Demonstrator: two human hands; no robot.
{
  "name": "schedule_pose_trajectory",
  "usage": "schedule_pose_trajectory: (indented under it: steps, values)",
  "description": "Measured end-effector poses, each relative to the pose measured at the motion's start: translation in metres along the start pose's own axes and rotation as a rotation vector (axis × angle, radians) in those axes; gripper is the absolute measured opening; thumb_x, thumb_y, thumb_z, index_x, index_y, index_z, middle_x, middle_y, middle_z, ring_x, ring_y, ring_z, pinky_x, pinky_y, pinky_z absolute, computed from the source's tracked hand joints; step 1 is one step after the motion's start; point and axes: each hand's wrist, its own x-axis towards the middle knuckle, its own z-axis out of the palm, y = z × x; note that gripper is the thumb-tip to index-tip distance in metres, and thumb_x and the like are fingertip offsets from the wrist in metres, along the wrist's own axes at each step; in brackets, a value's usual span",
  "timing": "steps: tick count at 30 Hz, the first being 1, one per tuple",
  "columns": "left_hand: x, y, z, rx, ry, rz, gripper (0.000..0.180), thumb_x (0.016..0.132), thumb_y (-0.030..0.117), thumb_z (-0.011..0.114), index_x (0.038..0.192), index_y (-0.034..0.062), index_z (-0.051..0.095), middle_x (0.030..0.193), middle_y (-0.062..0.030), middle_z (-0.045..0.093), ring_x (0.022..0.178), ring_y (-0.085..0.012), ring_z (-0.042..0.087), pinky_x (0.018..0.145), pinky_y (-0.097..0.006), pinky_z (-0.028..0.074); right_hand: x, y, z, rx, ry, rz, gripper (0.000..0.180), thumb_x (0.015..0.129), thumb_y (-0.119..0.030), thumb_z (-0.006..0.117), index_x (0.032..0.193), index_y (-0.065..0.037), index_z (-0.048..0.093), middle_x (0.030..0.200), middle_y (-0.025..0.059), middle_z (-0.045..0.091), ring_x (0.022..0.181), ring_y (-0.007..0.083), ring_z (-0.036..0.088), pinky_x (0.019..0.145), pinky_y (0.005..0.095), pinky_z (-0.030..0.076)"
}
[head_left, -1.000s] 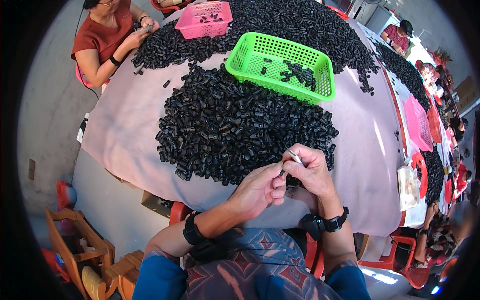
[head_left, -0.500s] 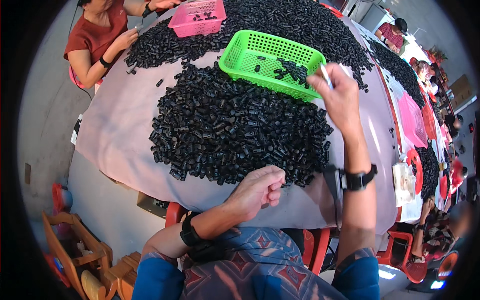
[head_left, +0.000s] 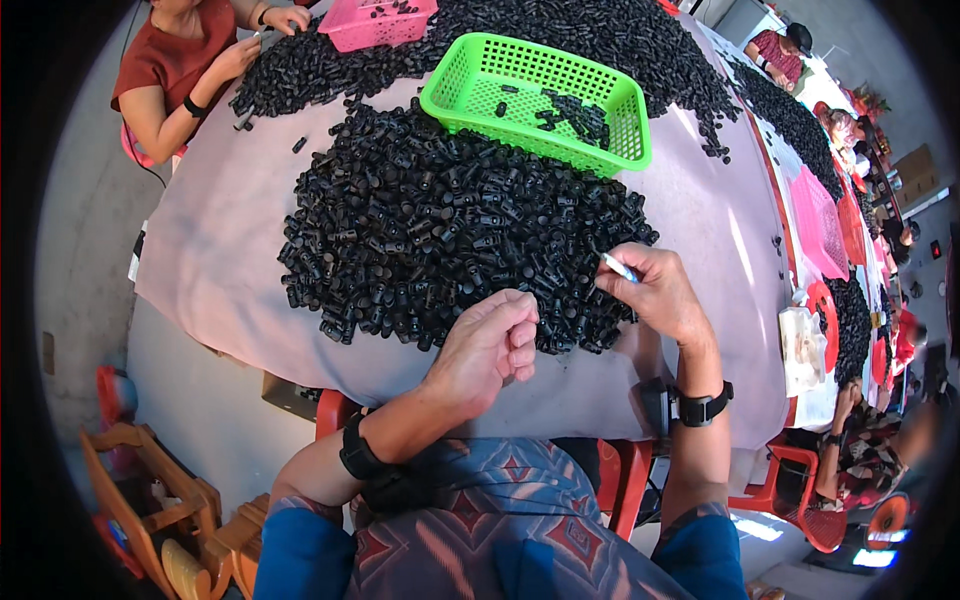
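Observation:
A broad heap of small black plastic cylindrical parts [head_left: 430, 230] lies before me on a pale cloth. Over its near edge my left hand [head_left: 485, 352] is closed with curled fingers; whatever may be in them is hidden. At the heap's right edge, my right hand [head_left: 655, 290] pinches a slim white pen-like tool [head_left: 620, 267], its pale end pointing up and left. Beyond the heap stands a green perforated plastic basket [head_left: 465, 115], with some of the black parts inside, mostly toward its right end.
A pink basket [head_left: 365, 32] stands farther back beside a larger black pile [head_left: 590, 35]. At the far left a person in a red shirt [head_left: 180, 60] works with both hands. Along the right runs another table with a pink basket [head_left: 820, 225] and a whitish tray [head_left: 803, 350].
My right hand has come back from the green basket's right end to the heap's near right edge, still holding the white tool. My left hand stays closed, slightly farther left and higher in view.

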Motion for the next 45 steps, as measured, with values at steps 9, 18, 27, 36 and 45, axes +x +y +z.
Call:
schedule_pose_trajectory:
  steps: [9, 18, 27, 36, 45]
  values:
    - [0.001, -0.006, -0.002, 0.000, -0.005, -0.012, 0.013, 0.093, 0.021, 0.048, 0.086, 0.0103, 0.049, 0.065, 0.0041, 0.040, 0.053, -0.0070, 0.037, 0.049, -0.023, 0.033, -0.008, -0.002, 0.016, -0.109, 0.029, -0.023, 0.018, 0.066, -0.005, 0.071, 0.080, -0.001, 0.058, 0.068, 0.0113, 0.054, 0.061, 0.0271, 0.053, 0.057, 0.0336, 0.042]
    - [0.001, -0.006, -0.002, 0.012, -0.018, -0.021, 0.011, 0.092, 0.020, 0.049, 0.085, 0.0103, 0.049, 0.066, 0.0042, 0.040, 0.053, -0.0071, 0.038, 0.050, -0.023, 0.033, -0.005, -0.010, 0.019, -0.196, -0.002, 0.016, 0.019, 0.065, -0.007, 0.071, 0.076, 0.000, 0.057, 0.067, 0.0139, 0.054, 0.061, 0.0305, 0.053, 0.057, 0.0356, 0.042]
    - [0.002, -0.006, -0.002, 0.087, -0.031, 0.047, 0.011, 0.092, 0.020, 0.049, 0.093, 0.0092, 0.050, 0.072, 0.0024, 0.044, 0.060, -0.0085, 0.044, 0.051, -0.025, 0.038, -0.008, -0.014, 0.022, 0.338, 0.068, 0.096, 0.012, 0.072, -0.004, 0.068, 0.071, -0.004, 0.056, 0.062, -0.0082, 0.047, 0.059, 0.0008, 0.041, 0.051, 0.0192, 0.034]
    - [0.000, -0.002, 0.006, 0.172, -0.068, 0.046, 0.020, 0.093, 0.023, 0.048, 0.102, 0.0055, 0.051, 0.078, -0.0011, 0.052, 0.065, -0.0102, 0.053, 0.051, -0.025, 0.047, -0.007, -0.044, 0.035, 0.692, -0.048, 0.224, 0.006, 0.075, -0.004, 0.065, 0.076, -0.002, 0.060, 0.068, -0.0032, 0.056, 0.065, 0.0040, 0.054, 0.058, 0.0183, 0.041]
    - [0.005, -0.008, -0.005, 0.161, -0.102, 0.137, 0.020, 0.095, 0.024, 0.045, 0.087, 0.0060, 0.051, 0.076, -0.0009, 0.050, 0.061, -0.0101, 0.051, 0.051, -0.025, 0.045, -0.008, -0.038, 0.050, 0.781, -0.086, 0.035, 0.013, 0.079, -0.004, 0.067, 0.091, -0.002, 0.062, 0.075, -0.0031, 0.058, 0.068, 0.0026, 0.051, 0.059, 0.0181, 0.041]
